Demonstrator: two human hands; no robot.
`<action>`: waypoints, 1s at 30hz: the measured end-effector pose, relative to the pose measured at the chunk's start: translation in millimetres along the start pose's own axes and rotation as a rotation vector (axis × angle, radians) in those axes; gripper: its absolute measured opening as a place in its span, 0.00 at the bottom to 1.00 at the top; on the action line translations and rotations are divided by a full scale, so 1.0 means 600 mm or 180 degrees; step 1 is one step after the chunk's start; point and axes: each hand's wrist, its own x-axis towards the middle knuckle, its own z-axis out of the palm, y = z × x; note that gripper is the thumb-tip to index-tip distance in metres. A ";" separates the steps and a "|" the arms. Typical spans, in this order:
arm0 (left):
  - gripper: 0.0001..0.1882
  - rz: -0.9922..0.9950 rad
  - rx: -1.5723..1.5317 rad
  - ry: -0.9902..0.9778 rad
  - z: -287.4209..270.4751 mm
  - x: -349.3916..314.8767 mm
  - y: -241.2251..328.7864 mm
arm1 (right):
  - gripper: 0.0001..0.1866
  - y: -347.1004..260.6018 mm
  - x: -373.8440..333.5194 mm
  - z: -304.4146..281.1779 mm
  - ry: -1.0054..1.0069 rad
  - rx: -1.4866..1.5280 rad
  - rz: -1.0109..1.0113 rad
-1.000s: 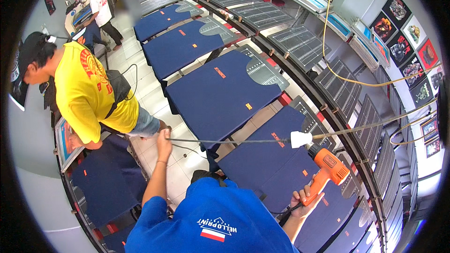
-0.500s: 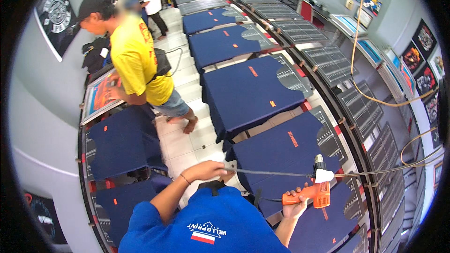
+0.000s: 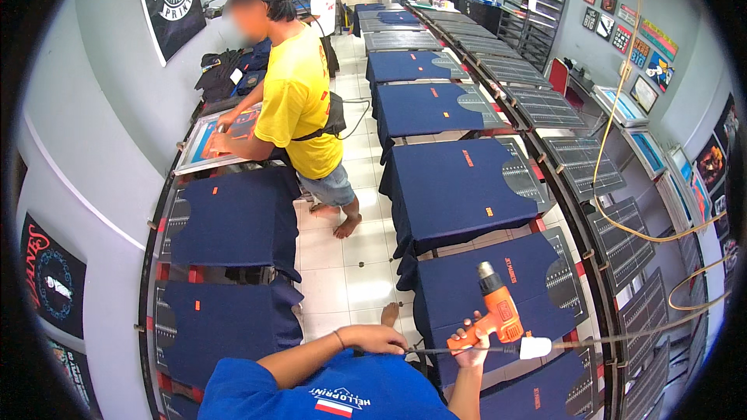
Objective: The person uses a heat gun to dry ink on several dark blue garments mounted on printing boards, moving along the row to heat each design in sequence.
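Note:
My right hand (image 3: 471,346) is wrapped round the handle of an orange heat gun (image 3: 504,319). Its dark nozzle with a metal tip points up and away, over a dark blue shirt (image 3: 475,272) laid flat on a printing board. In front of my waist, my left hand (image 3: 377,339) is closed on a dark cable (image 3: 429,351), though its fingers are partly hidden. That cable runs right, past the gun's handle, to a white connector (image 3: 535,348). From there a cord stretches off to the right.
Rows of boards with navy shirts (image 3: 241,218) flank a white tiled aisle (image 3: 327,284). A co-worker in a yellow shirt (image 3: 299,101) bends over a screen frame (image 3: 204,140) at the left row. Another person (image 3: 323,4) stands farther back. A yellowish hose (image 3: 597,179) hangs at right.
The view has lifted and shifted left. The heat gun has tipped, its nozzle now leaning up and left. My left hand has come closer to the gun. The yellow-shirted co-worker stands more upright.

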 end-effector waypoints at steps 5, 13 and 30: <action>0.22 -0.0262 0.0145 0.0464 0.052 -0.012 -0.087 | 0.31 0.023 0.013 -0.038 0.0101 -0.0432 0.0316; 0.18 -0.2418 -0.0410 -0.0598 0.071 -0.243 -0.200 | 0.33 0.027 0.001 -0.106 -0.0203 -0.0797 0.0690; 0.15 -0.2760 -0.0572 0.0224 -0.077 -0.168 -0.161 | 0.32 0.021 0.008 -0.134 -0.0304 -0.0205 0.0742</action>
